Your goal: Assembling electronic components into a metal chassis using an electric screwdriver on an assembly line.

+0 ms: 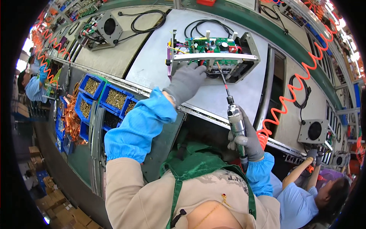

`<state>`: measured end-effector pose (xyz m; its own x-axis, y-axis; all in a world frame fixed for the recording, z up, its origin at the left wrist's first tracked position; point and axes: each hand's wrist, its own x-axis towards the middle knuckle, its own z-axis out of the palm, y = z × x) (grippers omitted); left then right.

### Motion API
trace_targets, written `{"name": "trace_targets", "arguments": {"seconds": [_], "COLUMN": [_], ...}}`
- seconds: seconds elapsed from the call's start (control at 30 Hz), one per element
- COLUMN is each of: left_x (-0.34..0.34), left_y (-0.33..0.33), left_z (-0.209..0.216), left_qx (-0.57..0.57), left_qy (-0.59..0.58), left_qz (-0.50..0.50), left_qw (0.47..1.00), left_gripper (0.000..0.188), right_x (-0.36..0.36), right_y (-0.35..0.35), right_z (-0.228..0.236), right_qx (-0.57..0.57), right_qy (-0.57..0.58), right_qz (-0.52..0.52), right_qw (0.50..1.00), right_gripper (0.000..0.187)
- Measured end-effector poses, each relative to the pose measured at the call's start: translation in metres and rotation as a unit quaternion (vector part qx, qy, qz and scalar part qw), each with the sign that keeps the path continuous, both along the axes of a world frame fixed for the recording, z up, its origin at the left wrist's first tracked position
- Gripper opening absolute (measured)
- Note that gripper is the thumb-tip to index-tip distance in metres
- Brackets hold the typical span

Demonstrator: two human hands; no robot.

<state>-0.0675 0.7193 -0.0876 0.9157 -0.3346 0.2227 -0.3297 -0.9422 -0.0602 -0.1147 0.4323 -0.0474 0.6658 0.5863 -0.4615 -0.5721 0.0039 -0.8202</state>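
Observation:
An open metal device chassis (213, 57) stands on the workbench ahead, with a green circuit board (213, 45), wires and a black fan inside. My left hand (185, 83), in a grey glove, reaches to its near side. Those fingers are bent in under the front bar, and what they pinch is hidden. Gripped in my gloved right hand (249, 135) is a silver air screwdriver (237, 122). Its long thin bit (222, 74) points up and left, the tip at the chassis's near side, just below the bar.
Blue bins (114, 97) of brass-coloured screws stand at the left, beside copper-coloured parts (71, 114). A red coiled air hose (284, 105) runs up on the right. Other fan units (108, 28) and black cables lie along the line. A co-worker (305, 194) works at lower right.

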Motion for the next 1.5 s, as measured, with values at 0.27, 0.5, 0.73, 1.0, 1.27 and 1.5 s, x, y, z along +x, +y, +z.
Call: {"name": "trace_targets", "arguments": {"seconds": [0.27,0.5,0.73,1.0,1.27,1.5], "left_x": [0.045,0.066,0.067,0.063,0.067,0.012], "left_y": [0.003,0.017,0.014,0.018,0.022,0.003], "left_z": [0.042,0.04,0.039,0.037,0.03,0.01], "left_qx": [-0.243,-0.303,-0.314,-0.337,-0.376,-0.615], "left_qy": [-0.14,0.068,0.071,0.059,0.033,-0.072], "left_qz": [0.044,0.036,0.025,0.024,-0.018,0.014], "left_qw": [0.959,0.95,0.946,0.939,0.926,0.785], "left_gripper": [0.014,0.017,0.015,0.014,0.014,0.015], "right_x": [0.007,0.005,0.001,0.025,0.034,0.011], "right_y": [0.011,0.017,0.022,0.07,0.069,0.035], "right_z": [0.001,0.012,0.064,0.085,0.046,0.017], "right_qx": [-0.013,-0.047,0.031,-0.035,-0.043,-0.041], "right_qy": [-0.011,-0.038,0.137,0.175,0.095,0.058], "right_qz": [0.014,0.013,-0.046,-0.046,-0.028,-0.013], "right_qw": [1.0,0.998,0.989,0.983,0.994,0.997], "right_gripper": [0.102,0.099,0.08,0.066,0.083,0.1]}}
